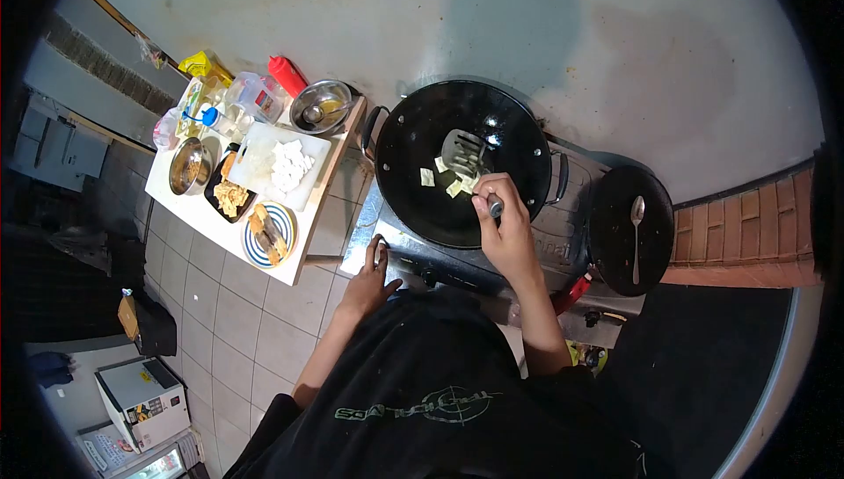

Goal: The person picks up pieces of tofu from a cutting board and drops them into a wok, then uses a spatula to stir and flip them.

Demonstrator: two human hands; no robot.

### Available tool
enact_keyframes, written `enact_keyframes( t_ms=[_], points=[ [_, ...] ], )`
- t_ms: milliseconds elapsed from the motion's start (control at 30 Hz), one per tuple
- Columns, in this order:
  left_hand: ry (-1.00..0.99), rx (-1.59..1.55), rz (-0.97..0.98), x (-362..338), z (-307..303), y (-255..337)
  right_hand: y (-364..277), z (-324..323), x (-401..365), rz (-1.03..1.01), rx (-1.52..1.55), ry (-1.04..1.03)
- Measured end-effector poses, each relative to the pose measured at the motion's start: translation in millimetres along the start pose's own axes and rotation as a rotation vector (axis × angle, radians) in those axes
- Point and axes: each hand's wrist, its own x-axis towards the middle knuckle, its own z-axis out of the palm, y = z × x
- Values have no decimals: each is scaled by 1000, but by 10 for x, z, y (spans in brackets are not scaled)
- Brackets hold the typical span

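My right hand [505,224] is closed around the handle of a slotted spatula [462,152]. The spatula's head rests inside a large black wok [413,206], beside several pale, flat pieces of food [427,177]. Part of the food is covered by the spatula and my hand. At the front left corner of the gas stove [380,230], my left hand [369,282] has its fingers apart and touches the metal edge, holding nothing that I can see.
Right of the wok lies a black pan [626,250] with a spoon [636,228] on it. On the side table [286,270] are a cutting board [255,158] with white cubes, a striped plate [250,250], metal bowls [181,180] and a red squeeze bottle [287,75].
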Motion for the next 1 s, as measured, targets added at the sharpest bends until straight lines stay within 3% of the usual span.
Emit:
enact_keyframes(
  t_ms=[433,1000],
  points=[
    [-26,-40,-15,-22,-67,29,-117,26,-85,85,88,-84],
    [-56,-17,-30,5,-66,27,-16,-319,71,66,-112,97]
  ],
)
